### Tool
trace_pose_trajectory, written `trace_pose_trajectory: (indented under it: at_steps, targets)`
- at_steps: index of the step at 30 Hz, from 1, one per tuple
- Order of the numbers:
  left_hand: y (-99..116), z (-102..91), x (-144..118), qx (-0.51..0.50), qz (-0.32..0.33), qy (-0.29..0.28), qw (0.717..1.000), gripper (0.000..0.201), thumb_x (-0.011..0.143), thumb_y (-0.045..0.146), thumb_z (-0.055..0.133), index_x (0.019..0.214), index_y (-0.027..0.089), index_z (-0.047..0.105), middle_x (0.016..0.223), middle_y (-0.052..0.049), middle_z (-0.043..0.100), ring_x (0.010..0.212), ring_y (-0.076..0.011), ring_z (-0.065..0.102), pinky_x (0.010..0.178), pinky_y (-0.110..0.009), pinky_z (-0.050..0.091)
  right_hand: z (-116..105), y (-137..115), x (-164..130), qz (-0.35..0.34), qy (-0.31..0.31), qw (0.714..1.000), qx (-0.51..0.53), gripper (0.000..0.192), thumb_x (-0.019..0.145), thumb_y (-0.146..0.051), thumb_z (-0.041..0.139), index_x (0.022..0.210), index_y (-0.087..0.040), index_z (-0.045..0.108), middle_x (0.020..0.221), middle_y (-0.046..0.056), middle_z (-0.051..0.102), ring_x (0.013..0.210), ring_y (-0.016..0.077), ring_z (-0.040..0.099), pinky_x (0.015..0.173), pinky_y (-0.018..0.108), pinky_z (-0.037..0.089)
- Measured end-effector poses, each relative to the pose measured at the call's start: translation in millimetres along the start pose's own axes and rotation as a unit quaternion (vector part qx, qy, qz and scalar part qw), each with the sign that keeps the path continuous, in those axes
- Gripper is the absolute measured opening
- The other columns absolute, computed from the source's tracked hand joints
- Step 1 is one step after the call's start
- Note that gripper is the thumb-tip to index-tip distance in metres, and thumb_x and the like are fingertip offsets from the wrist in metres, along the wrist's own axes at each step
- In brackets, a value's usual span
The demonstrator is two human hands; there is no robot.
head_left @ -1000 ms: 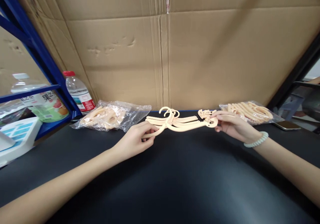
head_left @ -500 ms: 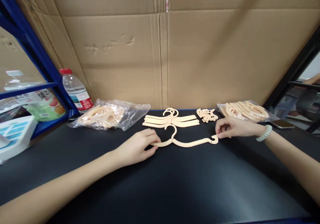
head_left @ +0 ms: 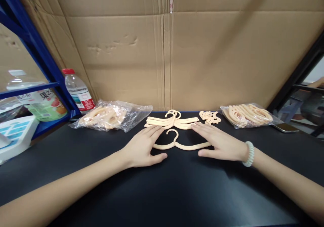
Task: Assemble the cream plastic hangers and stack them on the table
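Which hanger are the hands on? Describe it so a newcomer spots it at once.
On the black table, in front of the cardboard wall, look between the left hand and the right hand. The single hanger lies flat there, each hand covering one end. Unlike the hanger stack just behind it, it lies alone, nearer the person.

Both forearms reach forward and converge toward the middle. The left hand (head_left: 142, 146) lies flat, palm down, fingers together and thumb spread to the right. The right hand (head_left: 219, 142) mirrors it, seemingly flat too, with a pale bead bracelet (head_left: 248, 153) around its wrist.
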State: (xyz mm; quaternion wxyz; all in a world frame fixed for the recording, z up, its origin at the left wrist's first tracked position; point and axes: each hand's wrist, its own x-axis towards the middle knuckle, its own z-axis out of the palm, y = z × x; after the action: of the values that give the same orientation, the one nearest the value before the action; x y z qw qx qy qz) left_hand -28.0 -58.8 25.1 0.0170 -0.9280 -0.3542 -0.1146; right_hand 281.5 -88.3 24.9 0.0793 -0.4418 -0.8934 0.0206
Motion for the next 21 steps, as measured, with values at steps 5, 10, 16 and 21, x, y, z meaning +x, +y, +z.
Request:
trace_pose_trajectory:
  at_steps: [5,10,16,21]
  targets:
    - [-2,5.2,4,0.024,-0.002,-0.043,0.999,0.086,0.080,0.064,0.051,0.144,0.008,0.034,0.150,-0.018,0.032,0.139,-0.0347,0.030,0.113,-0.050,0.025,9,2,4,0.019,-0.033,0.999,-0.018,0.093,0.086,-0.069,0.040,0.149,-0.004,0.021,0.153,0.021,0.021,0.142,0.0351,0.019,0.115,0.057,0.017]
    - [-2,3.9,7,0.040,-0.014,-0.051,0.998,0.084,0.081,0.065,0.048,0.144,0.011,0.035,0.151,-0.016,0.033,0.139,-0.0343,0.030,0.112,-0.049,0.026,9,2,6,0.034,-0.041,0.998,-0.026,0.093,0.086,-0.070,0.037,0.148,-0.002,0.021,0.153,0.022,0.019,0.142,0.0345,0.017,0.115,0.057,0.017]
    - [-4,6.0,10,0.039,-0.010,-0.028,0.999,0.076,0.083,0.057,0.049,0.143,0.013,0.035,0.148,-0.014,0.039,0.137,-0.0335,0.033,0.109,-0.051,0.029,10,4,8,0.043,-0.028,0.999,0.004,0.091,0.086,-0.069,0.037,0.147,-0.002,0.026,0.152,0.022,0.023,0.142,0.0354,0.019,0.115,0.057,0.017]
    - [-8,6.5,6,0.009,0.015,0.017,1.000,0.068,0.082,0.049,0.054,0.139,0.015,0.038,0.144,-0.013,0.045,0.133,-0.0312,0.040,0.109,-0.048,0.029,2,23,0,0.064,0.093,0.988,0.102,0.066,0.093,-0.057,0.033,0.143,-0.014,0.039,0.149,0.013,0.038,0.139,0.0288,0.032,0.115,0.049,0.024]
